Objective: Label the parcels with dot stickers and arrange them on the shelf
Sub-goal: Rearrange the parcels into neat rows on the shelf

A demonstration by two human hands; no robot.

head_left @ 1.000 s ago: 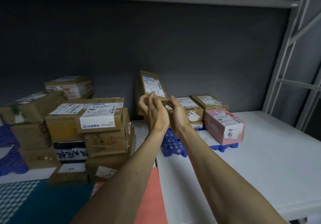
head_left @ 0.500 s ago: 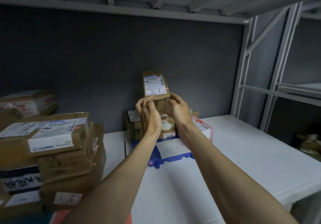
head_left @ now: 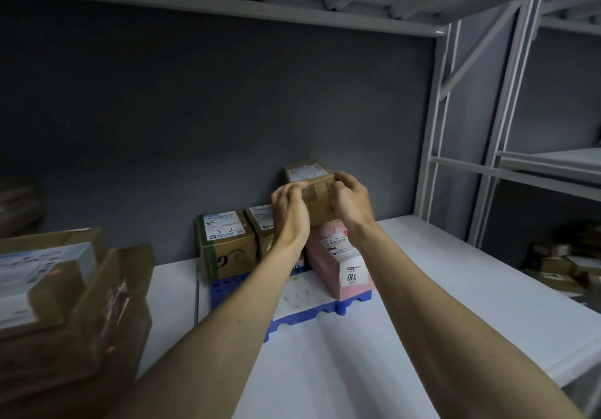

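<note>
Since half a second ago, both hands have carried the parcel (head_left: 313,195) back and down toward the pink box (head_left: 338,256); it has tipped from upright to lying flatter; left hand (head_left: 290,212) and right hand (head_left: 349,202) grip its near end, fingers curled over the top edge; it sits between them, over the pink box's rear; its long axis runs away toward the wall (head_left: 195,109), label up; whether it rests there, I cannot tell.

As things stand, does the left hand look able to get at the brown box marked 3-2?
Probably yes, once freed. The left hand grips the held parcel together with the right hand. The brown box marked 3-2 sits just left of it, with nothing in front.
</note>
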